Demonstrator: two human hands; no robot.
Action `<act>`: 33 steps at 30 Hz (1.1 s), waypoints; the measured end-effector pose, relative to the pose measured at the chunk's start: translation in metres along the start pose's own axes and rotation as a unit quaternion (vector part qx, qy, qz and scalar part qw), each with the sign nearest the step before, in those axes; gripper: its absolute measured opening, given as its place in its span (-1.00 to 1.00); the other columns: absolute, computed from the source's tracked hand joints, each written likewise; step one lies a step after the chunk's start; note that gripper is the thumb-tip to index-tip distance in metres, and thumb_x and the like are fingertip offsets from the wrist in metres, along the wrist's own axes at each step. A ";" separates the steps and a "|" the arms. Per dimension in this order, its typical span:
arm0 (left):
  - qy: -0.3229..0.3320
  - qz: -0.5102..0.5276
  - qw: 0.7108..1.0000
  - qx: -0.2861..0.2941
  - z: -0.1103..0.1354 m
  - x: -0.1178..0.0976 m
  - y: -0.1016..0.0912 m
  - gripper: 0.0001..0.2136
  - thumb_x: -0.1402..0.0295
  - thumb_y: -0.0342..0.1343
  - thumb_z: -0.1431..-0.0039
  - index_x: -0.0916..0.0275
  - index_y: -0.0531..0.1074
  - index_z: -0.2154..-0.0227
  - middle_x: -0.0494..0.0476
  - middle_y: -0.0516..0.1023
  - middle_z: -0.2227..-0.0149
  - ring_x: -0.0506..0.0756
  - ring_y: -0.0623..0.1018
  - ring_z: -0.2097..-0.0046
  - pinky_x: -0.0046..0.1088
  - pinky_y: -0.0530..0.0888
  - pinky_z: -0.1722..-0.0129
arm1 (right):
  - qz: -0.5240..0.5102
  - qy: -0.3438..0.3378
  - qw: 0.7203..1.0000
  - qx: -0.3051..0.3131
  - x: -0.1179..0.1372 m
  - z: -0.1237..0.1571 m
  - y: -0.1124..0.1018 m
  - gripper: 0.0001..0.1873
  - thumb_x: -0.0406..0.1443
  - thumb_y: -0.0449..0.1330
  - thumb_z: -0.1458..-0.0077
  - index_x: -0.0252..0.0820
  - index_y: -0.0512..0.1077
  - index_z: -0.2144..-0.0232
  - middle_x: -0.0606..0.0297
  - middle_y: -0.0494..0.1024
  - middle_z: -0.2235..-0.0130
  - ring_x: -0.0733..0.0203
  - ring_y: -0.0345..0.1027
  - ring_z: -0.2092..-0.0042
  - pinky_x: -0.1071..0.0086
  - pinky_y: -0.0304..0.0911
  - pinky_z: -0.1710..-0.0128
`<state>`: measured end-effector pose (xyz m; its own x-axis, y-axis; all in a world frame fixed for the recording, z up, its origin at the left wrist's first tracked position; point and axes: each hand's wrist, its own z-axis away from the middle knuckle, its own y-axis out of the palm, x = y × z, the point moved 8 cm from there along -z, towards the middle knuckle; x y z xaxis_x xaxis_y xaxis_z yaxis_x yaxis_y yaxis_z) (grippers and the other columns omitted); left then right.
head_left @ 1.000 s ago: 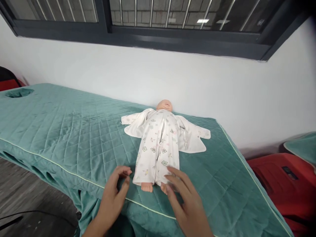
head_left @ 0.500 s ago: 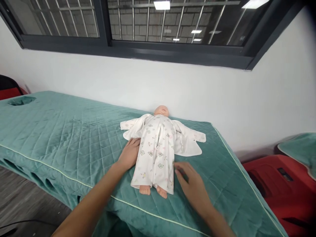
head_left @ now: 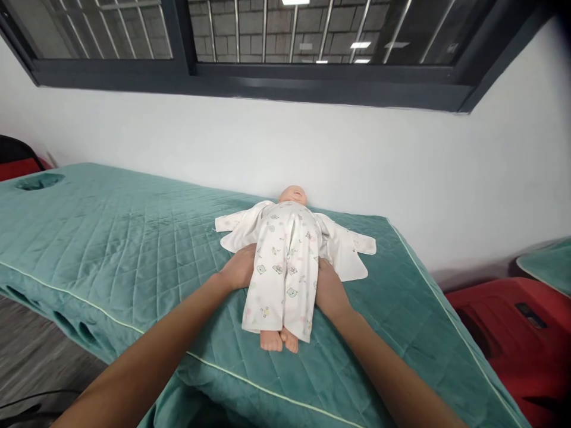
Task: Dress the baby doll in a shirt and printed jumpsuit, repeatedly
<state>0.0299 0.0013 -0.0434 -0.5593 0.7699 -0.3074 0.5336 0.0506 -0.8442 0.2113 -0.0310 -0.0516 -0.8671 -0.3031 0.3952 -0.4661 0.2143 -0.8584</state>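
A baby doll (head_left: 285, 261) in white patterned pyjamas lies on its back on a green quilted massage bed (head_left: 134, 238), head toward the wall. A white garment (head_left: 348, 255) is spread open under its upper body. My left hand (head_left: 241, 268) presses against the doll's left side at the hip, fingers tucked under the body. My right hand (head_left: 328, 285) holds the other side the same way. The doll's bare feet (head_left: 279, 340) touch each other near the bed's front edge.
A white wall with a dark-framed window rises right behind the doll's head. A red bed (head_left: 513, 333) stands to the right, with another green cover (head_left: 546, 264) at the far right edge. The face hole (head_left: 38, 181) of the bed is at far left.
Both hands have moved up from the doll's feet to its hips and closed in on its sides. The doll's legs are now pushed together.
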 end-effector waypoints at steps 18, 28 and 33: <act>-0.066 0.007 0.998 -0.004 0.000 0.006 0.004 -0.79 0.32 0.03 -0.21 0.31 0.51 0.22 0.31 0.57 0.11 0.23 0.53 0.06 -0.21 0.42 0.00 | -0.007 -0.042 0.999 0.010 0.008 0.029 -0.006 -0.69 -0.44 0.06 -0.15 -0.20 0.46 0.09 0.14 0.47 0.07 0.09 0.29 0.03 0.27 0.24 -0.01; -0.059 -0.034 0.997 0.040 -0.004 -0.003 0.016 -0.80 0.31 0.07 -0.20 0.27 0.52 0.22 0.29 0.59 0.16 0.23 0.52 0.05 -0.22 0.39 -0.05 | 0.129 0.044 0.990 -0.020 0.007 0.035 -0.016 -0.74 -0.37 -0.01 -0.27 -0.23 0.43 0.09 0.12 0.46 0.08 0.09 0.25 0.06 0.32 0.11 0.06; -0.077 -0.054 0.995 0.032 -0.014 0.002 0.017 -0.81 0.32 0.05 -0.21 0.26 0.51 0.24 0.26 0.58 0.23 0.21 0.53 0.11 -0.26 0.41 0.01 | 0.165 0.082 0.982 -0.028 0.004 0.039 -0.019 -0.74 -0.38 -0.01 -0.27 -0.22 0.43 0.09 0.12 0.48 0.11 0.07 0.25 0.09 0.29 0.06 0.11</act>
<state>0.0468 0.0128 -0.0518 -0.7043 0.6559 -0.2716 0.4252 0.0834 -0.9012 0.2231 -0.0727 -0.0468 -0.9873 -0.0548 0.1490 -0.1587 0.3271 -0.9315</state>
